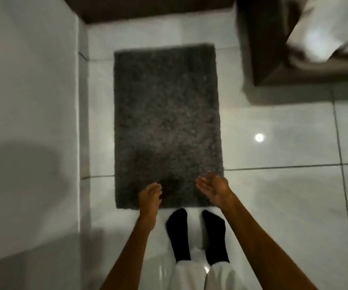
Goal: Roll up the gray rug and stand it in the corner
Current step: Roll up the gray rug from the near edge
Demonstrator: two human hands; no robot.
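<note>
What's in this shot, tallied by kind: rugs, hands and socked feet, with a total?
Rugs: 1, the gray rug, lying flat on the tile floor.
Hands: 2, left hand and right hand, both open over the rug's near end.
Socked feet: 2, black socks.
Total: 5.

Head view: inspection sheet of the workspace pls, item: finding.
Surface: glossy white tile floor, with a bright light reflection to the right of the rug.
Job's things: gray rug lies flat and unrolled, near edge just ahead of the feet in black socks.
Clutter: nothing seen.
Hands: left hand and right hand both open and empty, over the rug's near edge; contact cannot be told.
Cables: nothing seen.
Surroundings: white wall along the left; dark wooden bed frame with white bedding at upper right; dark panel at the far end.
</note>
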